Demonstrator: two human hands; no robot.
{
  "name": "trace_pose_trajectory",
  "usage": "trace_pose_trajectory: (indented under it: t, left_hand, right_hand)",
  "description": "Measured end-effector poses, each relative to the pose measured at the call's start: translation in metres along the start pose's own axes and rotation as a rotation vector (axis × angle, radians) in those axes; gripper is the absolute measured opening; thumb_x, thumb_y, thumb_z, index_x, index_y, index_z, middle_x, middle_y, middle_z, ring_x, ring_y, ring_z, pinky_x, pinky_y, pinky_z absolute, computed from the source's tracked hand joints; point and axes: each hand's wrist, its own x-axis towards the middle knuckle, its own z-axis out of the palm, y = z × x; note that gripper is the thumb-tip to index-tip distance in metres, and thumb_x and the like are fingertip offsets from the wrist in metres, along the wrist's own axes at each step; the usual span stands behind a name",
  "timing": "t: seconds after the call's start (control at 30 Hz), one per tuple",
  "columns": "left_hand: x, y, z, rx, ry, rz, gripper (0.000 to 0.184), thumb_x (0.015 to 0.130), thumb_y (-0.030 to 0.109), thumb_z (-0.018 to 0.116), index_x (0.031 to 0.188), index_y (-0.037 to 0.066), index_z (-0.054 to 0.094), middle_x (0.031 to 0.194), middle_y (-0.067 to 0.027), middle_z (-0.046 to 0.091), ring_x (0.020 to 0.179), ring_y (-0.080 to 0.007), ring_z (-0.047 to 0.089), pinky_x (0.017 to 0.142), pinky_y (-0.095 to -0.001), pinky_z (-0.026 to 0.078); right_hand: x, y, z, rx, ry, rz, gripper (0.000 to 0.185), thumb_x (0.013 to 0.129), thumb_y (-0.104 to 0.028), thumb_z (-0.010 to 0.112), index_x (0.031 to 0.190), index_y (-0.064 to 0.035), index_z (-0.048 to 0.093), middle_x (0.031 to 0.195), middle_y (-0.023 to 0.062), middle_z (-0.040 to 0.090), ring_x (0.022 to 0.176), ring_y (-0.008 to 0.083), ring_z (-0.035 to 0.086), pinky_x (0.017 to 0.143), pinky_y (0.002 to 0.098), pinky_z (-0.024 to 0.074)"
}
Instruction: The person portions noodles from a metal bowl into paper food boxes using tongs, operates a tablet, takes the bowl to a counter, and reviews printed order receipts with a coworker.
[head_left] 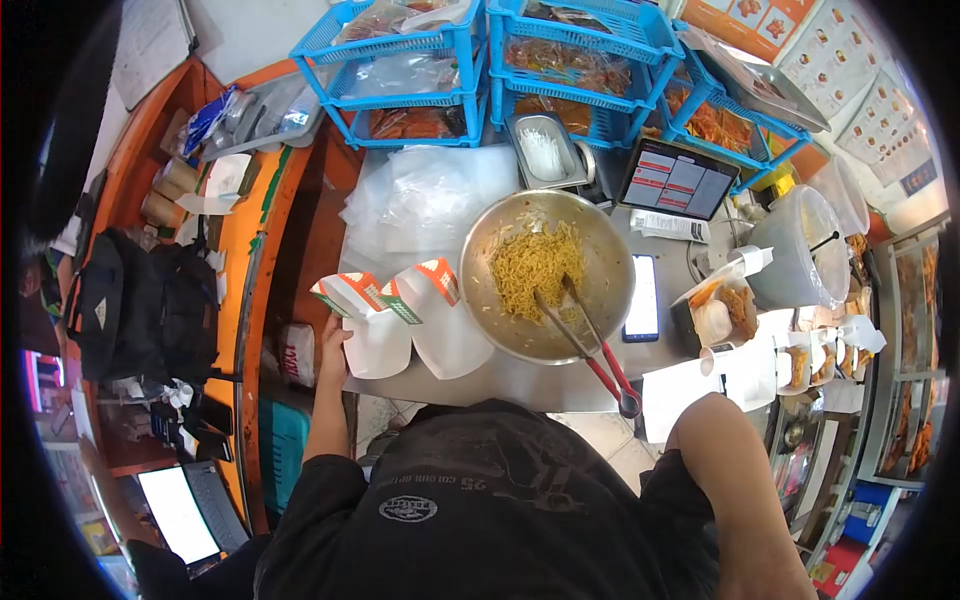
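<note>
My left hand (334, 345) is at the left edge of the counter, its fingers against the side of a white paper food box (375, 345) with an orange and green printed flap. A second open box (448, 335) stands beside it. To the right, a large steel bowl (480, 320) holds yellow noodles (535, 262). Tongs with red handles (605, 372) lean in the bowl, tips in the noodles, handles over the near rim. My right arm bends at the lower right, and its hand is not visible.
Blue stacked baskets (400, 97) line the back. Plastic bags (430, 195), a steel container (545, 150), a tablet (678, 178) and a lit phone (641, 300) surround the bowl. A clear tub (800, 250) and filled food boxes (825, 355) stand right.
</note>
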Motion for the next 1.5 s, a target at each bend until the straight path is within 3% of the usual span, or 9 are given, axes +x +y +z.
trace_pose_trajectory:
  t: [0.67,0.8,0.83,0.9,1.07,1.2,1.3,1.4,1.5]
  left_hand:
    - [-0.004,0.002,0.005,0.017,0.046,0.002,0.059,0.069,0.008,0.047,0.127,0.000,0.043,0.117,-0.0114,0.055,0.107,-0.0223,0.057,0.092,-0.0334,0.047]
    - [-0.004,0.001,0.005,-0.002,0.049,0.027,0.058,0.069,0.008,0.047,0.127,0.000,0.044,0.116,-0.0116,0.055,0.106,-0.0224,0.057,0.092,-0.0332,0.047]
    - [-0.004,0.003,0.006,0.007,0.054,0.027,0.058,0.070,0.008,0.047,0.127,0.000,0.044,0.116,-0.0118,0.055,0.107,-0.0226,0.056,0.092,-0.0332,0.047]
    - [-0.006,0.002,0.006,0.014,0.053,0.041,0.058,0.070,0.008,0.047,0.127,0.000,0.044,0.117,-0.0121,0.055,0.107,-0.0229,0.056,0.092,-0.0332,0.046]
    - [-0.004,-0.005,0.000,-0.027,0.052,0.076,0.061,0.070,0.009,0.048,0.130,-0.002,0.042,0.121,-0.0141,0.054,0.114,-0.0247,0.052,0.099,-0.0351,0.041]
    - [0.001,-0.015,-0.015,0.003,0.046,0.077,0.063,0.070,0.007,0.048,0.132,-0.003,0.042,0.126,-0.0147,0.051,0.120,-0.0255,0.047,0.105,-0.0351,0.034]
    - [0.000,-0.017,-0.013,0.024,0.086,0.086,0.061,0.069,0.006,0.046,0.130,-0.003,0.044,0.127,-0.0136,0.051,0.120,-0.0251,0.047,0.105,-0.0339,0.032]
    - [-0.003,-0.013,-0.004,0.047,0.094,0.127,0.060,0.069,0.006,0.045,0.128,-0.003,0.044,0.126,-0.0139,0.052,0.120,-0.0248,0.047,0.104,-0.0336,0.033]
    - [-0.005,-0.009,0.000,0.046,0.093,0.121,0.059,0.069,0.006,0.045,0.127,-0.003,0.045,0.125,-0.0141,0.052,0.118,-0.0245,0.049,0.103,-0.0331,0.035]
  right_hand:
    - [0.014,0.002,-0.001,0.090,0.167,-0.017,0.071,0.089,-0.035,0.059,0.145,-0.0108,0.023,0.150,0.0139,0.023,0.135,0.0291,0.025,0.090,0.0465,0.0408]
    - [0.009,0.018,-0.072,1.246,0.524,-0.151,0.027,0.093,-0.028,0.053,0.106,-0.0060,0.047,0.108,0.0127,0.046,0.094,0.0221,0.042,0.067,0.0370,0.0423]
    - [-0.009,0.040,-0.102,1.144,0.594,-0.034,0.027,0.092,-0.028,0.055,0.105,-0.0054,0.048,0.104,0.0121,0.047,0.092,0.0218,0.043,0.068,0.0368,0.0424]
    - [-0.081,0.117,-0.153,-0.420,0.523,0.494,0.028,0.089,-0.027,0.058,0.101,-0.0040,0.050,0.098,0.0108,0.050,0.088,0.0212,0.046,0.070,0.0364,0.0428]
    - [-0.298,0.207,-0.270,-1.407,-0.032,1.137,0.034,0.083,-0.027,0.063,0.069,0.0033,0.062,0.064,0.0146,0.059,0.063,0.0252,0.056,0.065,0.0405,0.0438]
    - [-0.395,0.144,-0.264,-1.211,-0.061,1.884,0.056,0.096,-0.034,0.044,0.052,-0.0030,0.059,0.050,0.0093,0.057,0.049,0.0212,0.055,0.052,0.0334,0.0425]
    - [-0.476,0.107,-0.299,-0.931,-0.361,2.518,0.022,0.089,-0.019,0.053,0.098,-0.0004,0.061,0.078,0.0087,0.058,0.062,0.0214,0.053,0.054,0.0363,0.0471]
    - [-0.465,0.101,-0.259,-1.376,-0.995,2.436,0.050,0.082,-0.024,0.055,0.126,-0.0015,0.043,0.117,0.0167,0.050,0.100,0.0331,0.051,0.087,0.0437,0.0433]
    - [-0.460,0.102,-0.227,-1.518,-0.929,2.378,0.075,0.077,-0.031,0.059,0.139,-0.0001,0.029,0.135,0.0219,0.043,0.123,0.0354,0.043,0.104,0.0438,0.0345]
